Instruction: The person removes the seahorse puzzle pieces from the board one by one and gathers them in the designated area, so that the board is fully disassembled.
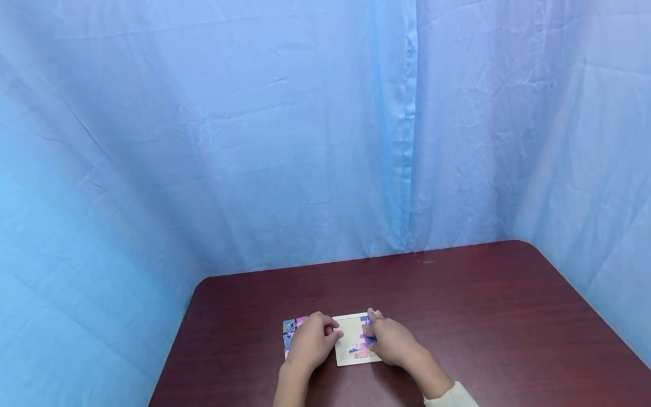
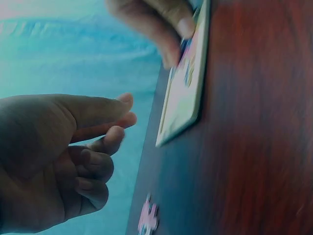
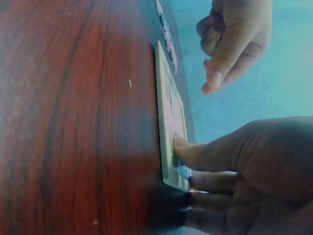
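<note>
A jigsaw puzzle board (image 1: 344, 340) with a pale raised rim lies on the table, with colourful pieces joined along its right side. My right hand (image 1: 393, 340) reaches over that side, its thumb and index finger at either side of a blue puzzle piece (image 3: 183, 170) low in the board. Its other fingers lie at the rim. Beside the board's left edge is my left hand (image 1: 312, 343), raised above the table. Its fingers are loosely curled, thumb and index tips close together, with nothing visible between them in the left wrist view.
Loose puzzle pieces (image 1: 289, 326) in blue and pink lie left of the board, partly hidden under my left hand. The dark red wooden table (image 1: 473, 316) has rounded far corners. Blue curtains (image 1: 285, 169) hang behind it and at both sides.
</note>
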Available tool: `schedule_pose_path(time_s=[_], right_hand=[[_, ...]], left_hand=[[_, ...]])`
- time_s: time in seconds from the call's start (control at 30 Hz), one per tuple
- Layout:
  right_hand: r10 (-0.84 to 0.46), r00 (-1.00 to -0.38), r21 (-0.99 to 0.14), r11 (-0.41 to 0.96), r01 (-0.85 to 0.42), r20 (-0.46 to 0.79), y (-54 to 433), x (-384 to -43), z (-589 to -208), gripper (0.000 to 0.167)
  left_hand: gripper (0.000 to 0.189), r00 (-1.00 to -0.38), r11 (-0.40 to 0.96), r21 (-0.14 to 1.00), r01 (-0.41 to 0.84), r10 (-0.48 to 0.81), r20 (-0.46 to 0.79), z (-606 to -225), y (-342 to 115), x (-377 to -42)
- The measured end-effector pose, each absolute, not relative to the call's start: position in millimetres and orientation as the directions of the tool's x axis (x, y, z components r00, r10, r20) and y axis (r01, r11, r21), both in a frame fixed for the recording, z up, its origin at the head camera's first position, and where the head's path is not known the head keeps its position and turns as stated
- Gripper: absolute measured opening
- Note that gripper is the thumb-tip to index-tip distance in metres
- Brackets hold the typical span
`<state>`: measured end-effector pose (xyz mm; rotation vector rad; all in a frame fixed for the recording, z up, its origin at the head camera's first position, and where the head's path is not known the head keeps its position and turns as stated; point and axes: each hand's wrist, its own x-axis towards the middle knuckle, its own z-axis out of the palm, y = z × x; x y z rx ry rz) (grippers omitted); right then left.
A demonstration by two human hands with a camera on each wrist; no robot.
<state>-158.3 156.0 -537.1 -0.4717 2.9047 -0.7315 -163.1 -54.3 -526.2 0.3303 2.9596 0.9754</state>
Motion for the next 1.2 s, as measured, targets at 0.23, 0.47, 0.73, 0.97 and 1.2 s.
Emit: schedule_pose_path(time_s=[0.23, 0.47, 0.73, 0.97, 1.2], right_hand=[[-0.339, -0.94, -0.474, 0.833, -0.284, -0.032, 156.8, -158.2, -537.2, 0.038], [-0.333, -0.942, -0.475, 0.836, -0.276, -0.039, 156.4, -158.0, -536.8, 0.037], [-0.325, -0.945, -0.491, 0.831, -0.262, -0.046, 155.9, -157.6, -536.2, 0.037], [-0.326, -0.944, -0.484, 0.834, -0.266, -0.043, 156.7, -156.9, -534.5, 0.035], [-0.323, -0.945, -0.477, 0.838, -0.265, -0.043, 156.5, -157.2, -535.9, 0.036]], left_hand=[[0.02, -0.958, 0.791, 0.555, 0.26, 0.283, 0.046, -532.7, -38.7, -156.5], [0.025, -0.95, 0.815, 0.496, 0.3, 0.303, 0.078, -540.3, -31.4, -151.1], [0.019, -0.94, 0.815, 0.471, 0.337, 0.316, 0.127, -540.1, -26.3, -146.6], [0.02, -0.936, 0.823, 0.446, 0.352, 0.32, 0.149, -541.3, -24.6, -146.3], [0.025, -0.943, 0.822, 0.463, 0.332, 0.304, 0.137, -537.9, -23.8, -146.2]])
